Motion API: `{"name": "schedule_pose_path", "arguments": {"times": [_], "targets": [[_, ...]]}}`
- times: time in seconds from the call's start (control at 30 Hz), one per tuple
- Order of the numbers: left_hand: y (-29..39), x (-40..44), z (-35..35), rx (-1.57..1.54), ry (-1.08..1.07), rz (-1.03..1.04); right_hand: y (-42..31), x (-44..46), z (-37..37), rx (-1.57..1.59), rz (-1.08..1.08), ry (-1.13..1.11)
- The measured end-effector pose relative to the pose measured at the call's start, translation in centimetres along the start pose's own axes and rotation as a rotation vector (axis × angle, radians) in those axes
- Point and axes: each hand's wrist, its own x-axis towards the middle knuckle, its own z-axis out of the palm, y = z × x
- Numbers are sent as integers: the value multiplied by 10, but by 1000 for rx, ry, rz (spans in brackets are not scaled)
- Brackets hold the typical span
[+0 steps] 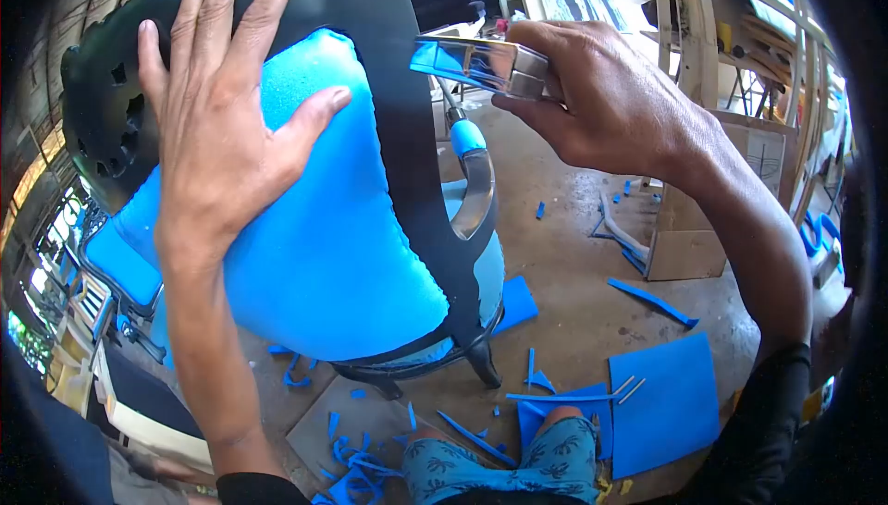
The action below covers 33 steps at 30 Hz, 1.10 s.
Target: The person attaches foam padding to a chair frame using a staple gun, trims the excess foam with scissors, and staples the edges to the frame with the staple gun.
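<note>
A black chair back (393, 6) with a carved, pierced top stands before me. A sheet of bright blue foam (324, 255) with a rough-cut edge covers its middle. My left hand (217, 144) lies across the foam with fingers spread, their tips over the black frame. My right hand (615, 93) is closed around a shiny metal tool that looks like a staple gun (481, 66). The tool's front end is close to the right edge of the chair back; whether it touches cannot be told. Below it, the chair's curved armrest (478, 190) has a blue pad on top.
Blue foam sheets (666, 408) and cut strips (361, 454) litter the floor around my knees. Two thin metal strips (631, 389) lie on one sheet. A cardboard box (689, 237) and wooden frames (698, 33) stand at right. Another blue-padded piece (125, 260) is at left.
</note>
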Motion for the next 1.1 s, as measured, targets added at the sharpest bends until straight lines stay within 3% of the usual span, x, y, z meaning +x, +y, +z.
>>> {"name": "schedule_pose_path", "arguments": {"times": [0.07, 0.13, 0.57, 0.67, 0.77, 0.97, 1.03, 1.1], "targets": [[4, 1, 4, 4, 15, -25, -5, 4, 1, 19, 29, -25], [9, 1, 7, 1, 50, -64, -7, 8, 1, -49, -87, 18], [15, 2, 9, 9, 77, -70, -27, 30, 14, -143, -46, -75], [37, 11, -3, 133, -44, -271, -26, 32, 17, -208, -51, -76], [36, 11, -5, 57, -88, -321, -24, 36, 21, -263, -76, -76], [28, 7, -2, 104, -58, -249, -2, 44, 28, -253, -256, 82], [3, 0, 6, -10, 52, -9, 1, 47, 27, -228, -272, 38], [4, 0, 4, -1, 42, -13, 7, 38, 30, -156, -273, 70]]}}
